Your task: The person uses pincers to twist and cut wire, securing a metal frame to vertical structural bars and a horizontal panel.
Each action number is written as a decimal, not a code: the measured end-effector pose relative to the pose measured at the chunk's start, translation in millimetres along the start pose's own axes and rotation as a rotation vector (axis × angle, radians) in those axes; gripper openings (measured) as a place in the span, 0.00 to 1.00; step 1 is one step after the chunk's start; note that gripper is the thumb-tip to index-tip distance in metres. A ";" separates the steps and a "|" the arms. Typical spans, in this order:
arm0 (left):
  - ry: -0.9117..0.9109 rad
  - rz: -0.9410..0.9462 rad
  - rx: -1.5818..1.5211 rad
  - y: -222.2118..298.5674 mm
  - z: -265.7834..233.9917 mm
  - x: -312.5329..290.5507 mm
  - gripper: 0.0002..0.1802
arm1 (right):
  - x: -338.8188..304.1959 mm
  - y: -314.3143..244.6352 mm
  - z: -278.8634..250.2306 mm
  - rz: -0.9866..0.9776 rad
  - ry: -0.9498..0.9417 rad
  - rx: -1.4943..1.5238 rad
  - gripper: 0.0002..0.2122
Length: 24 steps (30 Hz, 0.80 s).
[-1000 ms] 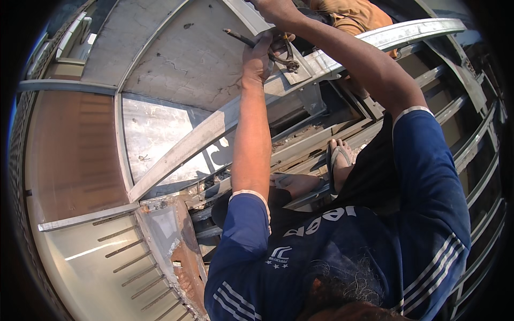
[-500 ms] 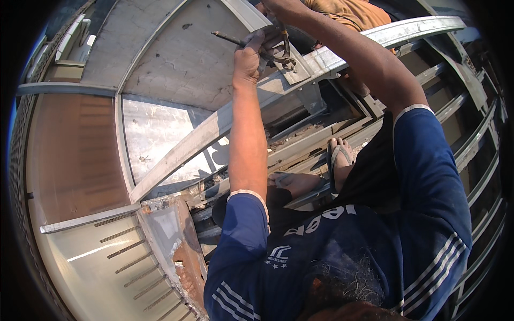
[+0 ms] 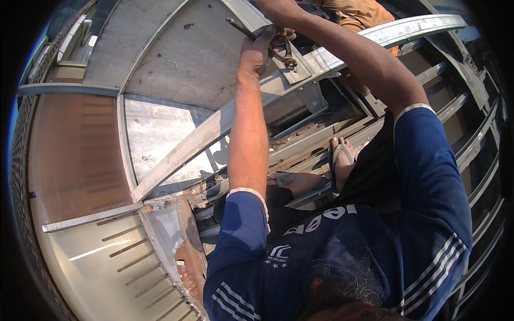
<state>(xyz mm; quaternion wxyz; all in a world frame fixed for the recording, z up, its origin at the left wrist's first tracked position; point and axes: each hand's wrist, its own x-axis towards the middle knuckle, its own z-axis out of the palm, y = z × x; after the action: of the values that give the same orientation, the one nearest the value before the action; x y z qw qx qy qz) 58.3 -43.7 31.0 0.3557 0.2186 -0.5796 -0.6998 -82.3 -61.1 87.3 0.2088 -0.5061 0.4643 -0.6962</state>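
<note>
A dark metal rod [image 3: 239, 28] is lying in the grip of the left hand [image 3: 257, 51], its pointed end sticking out up and to the left over the grey concrete slab [image 3: 176, 59], near the top of the view. The left hand's fingers are curling tightly around the rod, clamped on it, with the knuckles facing the camera. Just to the right of that hand, a pair of pliers [image 3: 282, 53] is hanging with its jaws down against the long pale metal beam [image 3: 214, 128], which is running diagonally from the lower left up to the upper right. The right forearm is reaching up past the top edge of the view, so the right hand itself is out of sight and its fingers cannot be told. Both arms are coming out of a dark blue striped shirt [image 3: 428, 214]. Below the beam, two feet in sandals [image 3: 338, 160] are resting on grey metal rails. Behind the beam, at the top, a person in orange clothing [image 3: 364, 13] is partly showing. At the lower left, a slotted pale panel [image 3: 107, 257] is lying beside a rusty broken edge.
</note>
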 end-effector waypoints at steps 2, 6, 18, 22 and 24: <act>-0.030 0.004 -0.061 -0.9 0.0 -0.8 0.18 | 0.4 3.8 -7.1 0.085 -0.012 0.051 0.14; -0.056 0.019 -0.120 -9.8 -8.9 -2.4 0.20 | 0.0 -0.2 -11.7 0.167 0.002 0.061 0.14; -0.019 0.046 -0.033 -2.1 2.9 -0.3 0.18 | 5.0 6.2 -7.8 0.121 -0.005 0.019 0.12; 0.009 0.035 -0.008 -3.5 -3.6 -1.2 0.18 | -1.1 1.5 -0.8 0.088 -0.015 -0.025 0.12; 0.006 0.039 -0.008 -4.2 -7.1 -1.8 0.18 | -2.4 -2.0 -0.1 0.082 -0.023 -0.055 0.12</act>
<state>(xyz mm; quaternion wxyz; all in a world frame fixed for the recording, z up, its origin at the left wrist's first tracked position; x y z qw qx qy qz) 63.6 -46.7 25.1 0.3719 0.2079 -0.5800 -0.6943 -81.0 -58.2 87.8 0.2285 -0.5002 0.5014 -0.6680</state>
